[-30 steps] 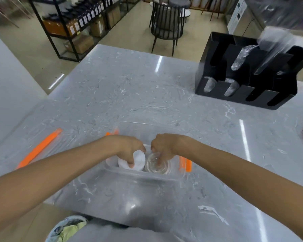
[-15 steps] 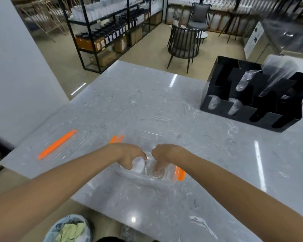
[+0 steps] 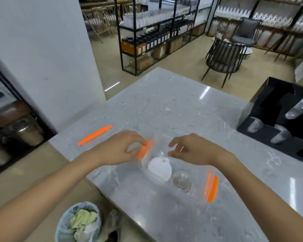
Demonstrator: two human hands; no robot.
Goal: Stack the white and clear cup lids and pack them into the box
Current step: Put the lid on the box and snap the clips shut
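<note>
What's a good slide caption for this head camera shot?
Both hands hover over a clear box holding white lids beside clear lids on a marble counter.

Clear plastic box with orange side latches (image 3: 210, 186): walls nearly invisible against the grey marble worktop (image 3: 164, 105); I cannot trace its far rim.
Stack of clear cup lids (image 3: 181, 181): count unreadable through glare.
White cup lids (image 3: 159, 167): top edge passes under the right hand (image 3: 191, 151); number in the stack unclear.
Left hand (image 3: 119, 151): fingers (image 3: 140, 139) reach the orange latch (image 3: 144, 149); contact I cannot confirm.
Black compartmented holder (image 3: 276, 109): cut by the right edge; wrapped contents blurred.
Round bin (image 3: 79, 222): cut off by the bottom edge.
</note>
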